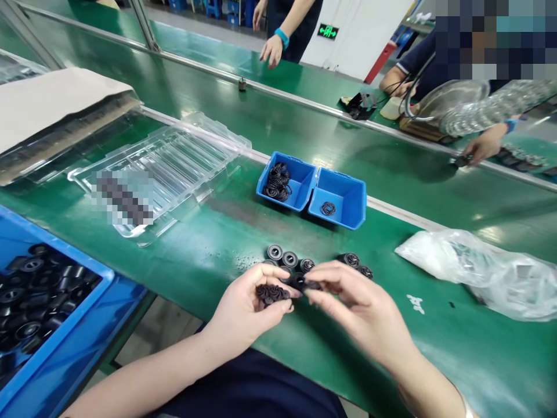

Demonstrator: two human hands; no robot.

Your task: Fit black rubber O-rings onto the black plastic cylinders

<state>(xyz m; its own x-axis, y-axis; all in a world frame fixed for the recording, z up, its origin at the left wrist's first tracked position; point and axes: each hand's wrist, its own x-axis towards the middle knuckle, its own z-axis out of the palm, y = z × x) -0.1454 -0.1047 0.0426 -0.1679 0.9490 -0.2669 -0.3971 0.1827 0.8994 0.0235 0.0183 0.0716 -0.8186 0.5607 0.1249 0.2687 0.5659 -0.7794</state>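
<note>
Bright overhead light; glare streaks on green table (435, 360); soft shadows; slight motion blur; edges warped.

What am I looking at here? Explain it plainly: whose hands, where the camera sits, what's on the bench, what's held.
There is no machine. One camera sits on a person's head and looks down at their own two hands at a green workbench. The left hand cups a small cluster of black ring-shaped parts. The right hand pinches one small black part at its fingertips. Just beyond them a row of black round parts stands on the bench. Further back are two small blue bins with black rings, a clear plastic tray, a crumpled plastic bag, and a large blue crate of black parts at left. Other people's hands work across the belt.
</note>
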